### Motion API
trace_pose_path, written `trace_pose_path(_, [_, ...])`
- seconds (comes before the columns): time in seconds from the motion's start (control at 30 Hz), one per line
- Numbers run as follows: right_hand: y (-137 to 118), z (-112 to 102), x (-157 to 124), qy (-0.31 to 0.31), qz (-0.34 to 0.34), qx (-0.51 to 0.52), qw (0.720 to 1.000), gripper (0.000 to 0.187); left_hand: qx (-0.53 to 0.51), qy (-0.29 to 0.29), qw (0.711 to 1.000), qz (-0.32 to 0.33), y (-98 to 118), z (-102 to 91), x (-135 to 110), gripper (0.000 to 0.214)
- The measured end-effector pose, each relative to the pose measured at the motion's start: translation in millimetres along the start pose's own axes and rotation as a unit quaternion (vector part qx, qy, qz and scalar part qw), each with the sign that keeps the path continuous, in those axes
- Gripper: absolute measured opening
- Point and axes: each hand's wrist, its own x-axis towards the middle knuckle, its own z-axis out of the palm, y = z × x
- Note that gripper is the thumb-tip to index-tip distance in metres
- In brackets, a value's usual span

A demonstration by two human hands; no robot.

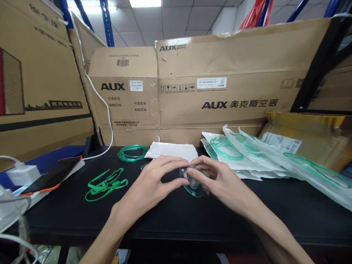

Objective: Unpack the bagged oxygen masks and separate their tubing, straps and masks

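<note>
Both my hands meet over the middle of the black table [68,212]. Between them is a clear green-tinted plastic mask [194,187]. My left hand [154,181] has its fingers curled on the mask's left side. My right hand [217,179] pinches it from the right, and its fingers hide most of the mask. A loose green elastic strap [106,185] lies to the left of my left hand. A coil of green tubing [132,152] and an empty white pouch [172,150] lie just behind my hands.
A pile of sealed pouches with green tubing [261,156] spreads at the right. A phone with an orange edge [52,176] and a white charger [23,174] sit at the left. Large AUX cardboard boxes [220,84] wall off the back.
</note>
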Motion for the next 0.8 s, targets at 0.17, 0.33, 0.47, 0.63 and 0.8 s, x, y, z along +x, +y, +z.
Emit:
trace_pose_path(0.17, [0.6,-0.2,-0.3,-0.013,0.027,0.048,0.998,0.023,0.009,-0.013,1.000,0.017,-1.6,-3.7,-0.5,0.039])
trace_pose_path(0.33, [2.8,-6.9,-6.5,-0.060,0.007,0.027,0.998,0.028,0.008,-0.002,1.000,0.020,-6.6,-8.4,0.4,0.037])
trace_pose_path(0.47, [7.9,-11.3,-7.9,-0.081,-0.013,-0.012,0.997,0.036,0.004,0.008,1.000,0.028,-10.9,-11.5,-0.3,0.035])
trace_pose_path(0.63, [8.7,-12.2,-5.2,-0.074,-0.041,-0.044,0.995,0.031,-0.005,0.009,1.000,0.026,-11.9,-11.0,-0.9,0.032])
trace_pose_path(0.8, [6.7,-13.0,-4.6,-0.060,-0.044,-0.080,0.994,0.032,-0.002,-0.002,1.000,0.022,-13.7,-9.4,-1.0,0.030])
